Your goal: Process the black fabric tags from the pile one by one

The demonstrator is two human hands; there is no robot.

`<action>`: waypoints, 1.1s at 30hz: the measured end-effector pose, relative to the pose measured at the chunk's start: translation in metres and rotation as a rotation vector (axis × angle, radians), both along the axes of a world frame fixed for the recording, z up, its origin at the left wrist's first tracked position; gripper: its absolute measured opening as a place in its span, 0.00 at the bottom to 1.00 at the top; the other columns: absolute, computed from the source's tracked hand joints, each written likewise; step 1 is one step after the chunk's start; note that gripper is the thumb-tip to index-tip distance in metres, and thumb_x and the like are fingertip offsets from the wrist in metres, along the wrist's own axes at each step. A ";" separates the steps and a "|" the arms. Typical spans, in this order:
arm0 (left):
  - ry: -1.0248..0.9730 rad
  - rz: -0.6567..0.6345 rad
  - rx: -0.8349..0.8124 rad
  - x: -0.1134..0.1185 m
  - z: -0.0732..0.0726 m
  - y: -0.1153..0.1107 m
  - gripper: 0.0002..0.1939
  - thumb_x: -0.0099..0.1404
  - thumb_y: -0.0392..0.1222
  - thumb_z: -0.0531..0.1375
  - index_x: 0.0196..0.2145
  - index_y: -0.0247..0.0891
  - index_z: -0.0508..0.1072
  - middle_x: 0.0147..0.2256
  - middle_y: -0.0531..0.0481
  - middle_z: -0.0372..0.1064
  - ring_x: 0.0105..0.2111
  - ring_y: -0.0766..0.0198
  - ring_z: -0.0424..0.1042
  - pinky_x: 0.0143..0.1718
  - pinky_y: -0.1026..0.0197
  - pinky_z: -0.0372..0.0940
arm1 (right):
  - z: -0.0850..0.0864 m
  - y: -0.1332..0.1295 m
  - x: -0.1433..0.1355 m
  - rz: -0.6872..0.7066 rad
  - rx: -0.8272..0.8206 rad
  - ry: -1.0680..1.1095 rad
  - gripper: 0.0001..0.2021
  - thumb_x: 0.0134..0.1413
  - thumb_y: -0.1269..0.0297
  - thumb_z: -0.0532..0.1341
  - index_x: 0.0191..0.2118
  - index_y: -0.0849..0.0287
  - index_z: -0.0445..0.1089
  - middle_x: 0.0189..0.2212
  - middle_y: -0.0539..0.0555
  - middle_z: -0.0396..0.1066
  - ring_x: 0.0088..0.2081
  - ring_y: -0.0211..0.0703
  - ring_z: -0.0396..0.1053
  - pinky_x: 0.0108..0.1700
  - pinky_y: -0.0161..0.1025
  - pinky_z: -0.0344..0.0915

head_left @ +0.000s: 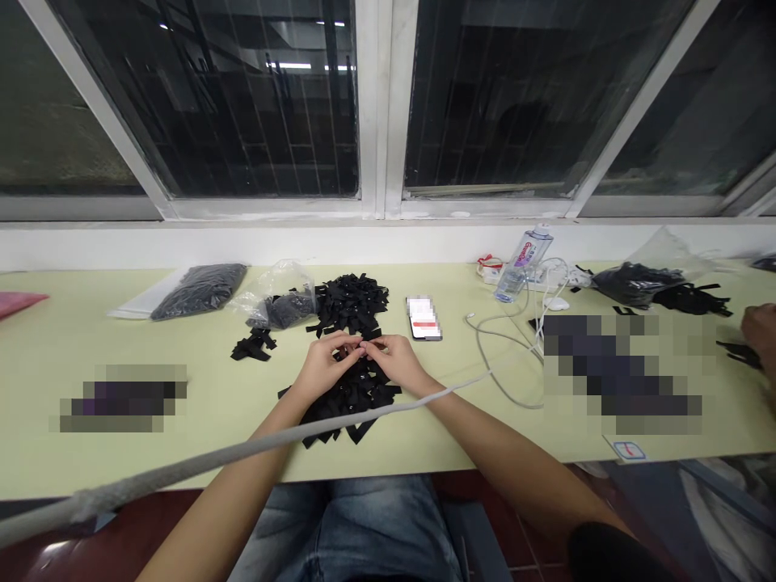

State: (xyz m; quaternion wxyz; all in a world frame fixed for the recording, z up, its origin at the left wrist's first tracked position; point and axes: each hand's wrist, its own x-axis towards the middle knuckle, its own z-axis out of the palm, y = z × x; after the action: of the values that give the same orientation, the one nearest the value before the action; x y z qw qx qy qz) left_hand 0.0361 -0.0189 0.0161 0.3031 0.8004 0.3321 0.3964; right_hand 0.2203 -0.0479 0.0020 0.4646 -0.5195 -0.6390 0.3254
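My left hand (328,365) and my right hand (397,360) meet over the table, fingertips pinched together. Whatever sits between the fingers is too small and too covered to make out. Right below them spreads a heap of short black fabric strips (348,412), some with tiny shiny spots. Just beyond my hands lies a second pile of black strips (355,299), and a smaller cluster of strips (253,345) is to the left.
A clear bag (282,299) and a bag of dark pieces (200,291) lie back left. A phone (424,318), a tilted water bottle (525,263) and a power strip are to the right. A grey cable (242,449) crosses over my forearms. Another person's hand (761,335) shows far right.
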 end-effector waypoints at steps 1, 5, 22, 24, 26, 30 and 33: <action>-0.003 -0.002 0.001 0.000 0.000 0.000 0.13 0.68 0.48 0.61 0.43 0.40 0.79 0.39 0.45 0.75 0.38 0.60 0.74 0.37 0.60 0.68 | 0.000 0.000 0.000 0.006 -0.010 0.001 0.15 0.60 0.55 0.60 0.37 0.58 0.80 0.33 0.54 0.79 0.37 0.46 0.76 0.38 0.37 0.68; -0.006 0.029 0.033 0.001 -0.002 0.001 0.11 0.68 0.46 0.60 0.42 0.40 0.80 0.38 0.46 0.75 0.38 0.60 0.74 0.38 0.60 0.68 | 0.001 0.000 -0.001 0.009 -0.020 -0.013 0.16 0.61 0.54 0.59 0.36 0.59 0.80 0.33 0.55 0.80 0.37 0.47 0.77 0.38 0.38 0.68; 0.044 0.174 0.164 0.005 -0.004 -0.003 0.07 0.66 0.41 0.59 0.35 0.38 0.77 0.31 0.50 0.72 0.30 0.64 0.70 0.31 0.62 0.64 | 0.011 -0.017 -0.014 0.001 0.116 0.073 0.10 0.61 0.56 0.58 0.41 0.56 0.69 0.33 0.52 0.73 0.34 0.41 0.71 0.36 0.36 0.68; 0.068 0.140 0.193 0.006 -0.003 -0.006 0.07 0.68 0.41 0.58 0.36 0.39 0.76 0.31 0.49 0.72 0.32 0.63 0.70 0.33 0.61 0.64 | 0.008 -0.014 -0.013 -0.005 0.091 0.119 0.10 0.60 0.56 0.59 0.40 0.56 0.69 0.33 0.53 0.73 0.34 0.41 0.71 0.37 0.36 0.69; 0.089 0.119 0.222 0.007 -0.002 -0.007 0.07 0.69 0.40 0.57 0.37 0.39 0.76 0.32 0.49 0.72 0.33 0.63 0.71 0.36 0.61 0.65 | 0.004 -0.012 -0.012 -0.009 0.069 0.162 0.09 0.59 0.56 0.59 0.39 0.56 0.69 0.32 0.53 0.72 0.33 0.41 0.71 0.36 0.37 0.70; 0.132 0.097 0.288 0.007 -0.004 -0.007 0.08 0.70 0.39 0.56 0.40 0.38 0.75 0.34 0.47 0.71 0.37 0.61 0.71 0.40 0.59 0.66 | 0.001 -0.010 -0.011 -0.002 0.041 0.212 0.08 0.58 0.58 0.60 0.38 0.56 0.69 0.31 0.52 0.72 0.32 0.40 0.71 0.37 0.37 0.70; 0.161 0.108 0.312 0.006 -0.007 -0.005 0.09 0.71 0.40 0.55 0.41 0.38 0.75 0.36 0.46 0.71 0.38 0.60 0.71 0.41 0.58 0.67 | 0.000 -0.009 -0.011 -0.023 0.044 0.198 0.08 0.57 0.60 0.61 0.39 0.57 0.70 0.34 0.53 0.73 0.35 0.40 0.72 0.40 0.37 0.71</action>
State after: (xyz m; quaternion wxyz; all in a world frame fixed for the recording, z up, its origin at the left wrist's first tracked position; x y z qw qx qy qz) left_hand 0.0426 -0.0235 0.0091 0.1259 0.8479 0.3323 0.3935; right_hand 0.2097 -0.0574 0.0019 0.5406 -0.4818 -0.5909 0.3556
